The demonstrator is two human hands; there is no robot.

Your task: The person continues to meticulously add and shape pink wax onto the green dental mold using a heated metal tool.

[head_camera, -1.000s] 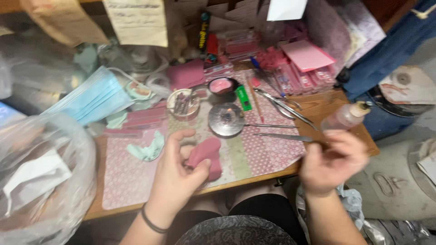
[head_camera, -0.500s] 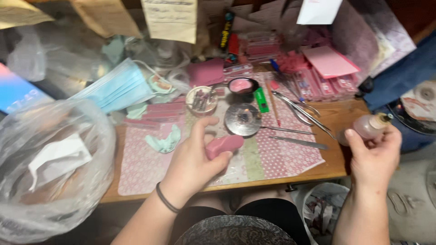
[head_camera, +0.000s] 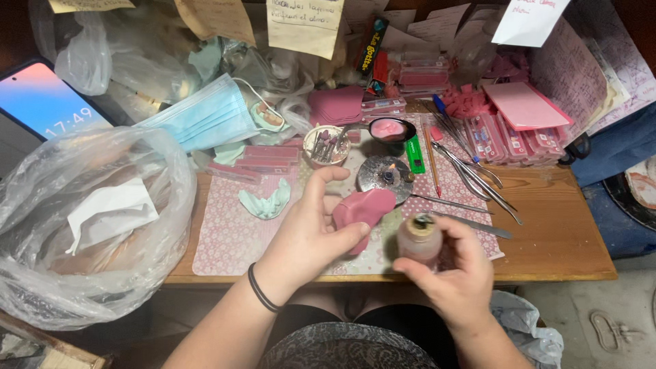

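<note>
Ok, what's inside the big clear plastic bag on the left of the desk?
Through the big clear plastic bag a folded white sheet of paper shows, lying on something tan. The crinkled plastic blurs the rest, so what lies lower down cannot be made out.

Left hand (head_camera: 311,236): fingers curled, thumb pressed in, grip closed, black band at wrist. Right hand (head_camera: 454,273): fingers wrapped, closed grip, held upright.
</note>
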